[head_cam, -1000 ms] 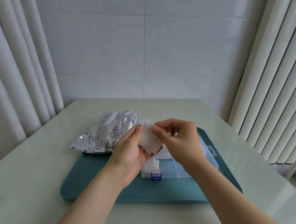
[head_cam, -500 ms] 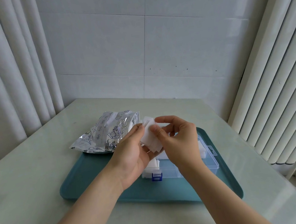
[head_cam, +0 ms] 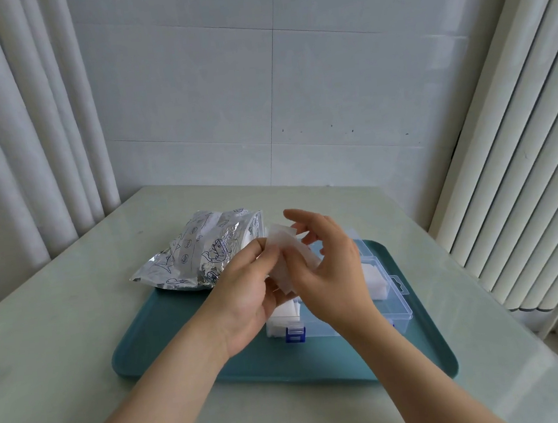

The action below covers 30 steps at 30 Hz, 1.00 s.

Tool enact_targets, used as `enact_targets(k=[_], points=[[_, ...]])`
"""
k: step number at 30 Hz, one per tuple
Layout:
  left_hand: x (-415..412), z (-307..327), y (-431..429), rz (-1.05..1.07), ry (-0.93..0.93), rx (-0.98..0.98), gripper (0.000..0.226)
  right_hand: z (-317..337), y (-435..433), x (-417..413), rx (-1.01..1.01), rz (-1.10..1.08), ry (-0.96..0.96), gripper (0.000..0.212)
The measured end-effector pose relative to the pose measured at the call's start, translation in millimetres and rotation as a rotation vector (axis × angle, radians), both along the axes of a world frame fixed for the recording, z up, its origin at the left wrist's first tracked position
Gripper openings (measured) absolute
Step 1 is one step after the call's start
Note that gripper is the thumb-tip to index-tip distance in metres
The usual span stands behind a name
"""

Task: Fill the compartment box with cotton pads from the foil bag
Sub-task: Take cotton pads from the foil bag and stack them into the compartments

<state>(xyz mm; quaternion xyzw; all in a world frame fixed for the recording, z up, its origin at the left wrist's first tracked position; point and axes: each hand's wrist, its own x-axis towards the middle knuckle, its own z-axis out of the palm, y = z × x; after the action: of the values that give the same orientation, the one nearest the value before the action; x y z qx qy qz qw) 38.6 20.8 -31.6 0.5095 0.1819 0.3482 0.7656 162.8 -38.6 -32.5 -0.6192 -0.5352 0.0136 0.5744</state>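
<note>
Both the left hand [head_cam: 244,294] and right hand [head_cam: 333,274] pinch one white cotton pad [head_cam: 278,237] above the clear compartment box [head_cam: 395,304] on the teal tray [head_cam: 168,351]; the foil bag [head_cam: 200,253] lies just behind.

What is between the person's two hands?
A white cotton pad, held by both the left hand and the right hand; the head view shows it.

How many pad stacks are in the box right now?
2: near-left stack behind the blue latch; right stack beside the right hand. That hand and the left hand may hide more.
</note>
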Motion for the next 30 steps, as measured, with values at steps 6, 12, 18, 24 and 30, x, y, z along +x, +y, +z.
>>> enact_targets(k=[6, 12, 18, 24, 30], points=[[0.5, -7.5, 0.5, 0.055, 0.146, 0.234, 0.028, 6.7, -0.5, 3.5, -0.047, 0.039, 0.264, 0.01], [0.2, -10.2, 4.7, 0.057, 0.189, 0.272, 0.027, 17.7, -8.1, 8.7, -0.05, 0.142, 0.626, 0.011], [0.5, -12.6, 9.1, 0.128, 0.17, 0.16, 0.03, 18.8, -5.0, 12.4, 0.221, 0.073, 0.682, 0.01], [0.9, -3.4, 6.7, 0.163, 0.036, -0.102, 0.038, 14.3, -2.5, 16.1, 0.092, 0.082, 0.489, 0.001], [-0.6, 1.2, 4.9, 0.059, -0.038, -0.179, 0.044, 6.1, -0.5, 7.0, -0.026, 0.019, 0.394, 0.003]])
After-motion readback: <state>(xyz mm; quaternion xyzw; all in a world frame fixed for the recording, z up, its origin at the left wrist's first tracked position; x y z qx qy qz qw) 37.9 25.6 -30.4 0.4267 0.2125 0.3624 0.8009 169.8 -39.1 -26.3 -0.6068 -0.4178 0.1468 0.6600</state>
